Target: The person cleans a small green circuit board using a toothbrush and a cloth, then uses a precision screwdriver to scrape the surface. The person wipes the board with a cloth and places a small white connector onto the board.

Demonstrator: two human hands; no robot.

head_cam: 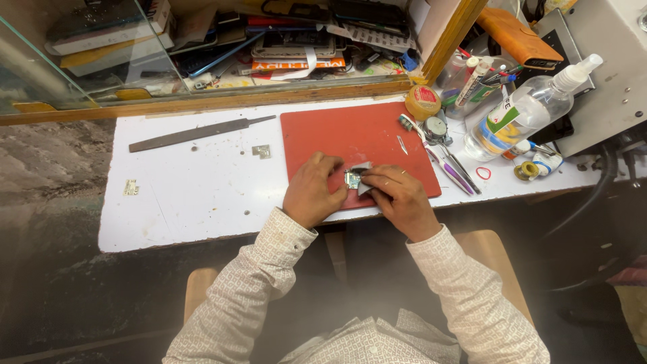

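Note:
Both hands meet over the near edge of a red mat [350, 131] on a white work table [189, 195]. My left hand [313, 192] pins a small metallic part [352, 178] against the mat with its fingertips. My right hand [397, 192] presses a small white piece of cloth or tissue [364, 176] onto that part from the right side. The part is mostly covered by my fingers.
A long flat metal file [195, 133] and a small metal square [261, 151] lie on the table to the left. Tweezers [458, 172], a round tin [422, 101], a spray bottle [526, 111], pens and small tubes crowd the right end. A glass case of phone parts sits behind.

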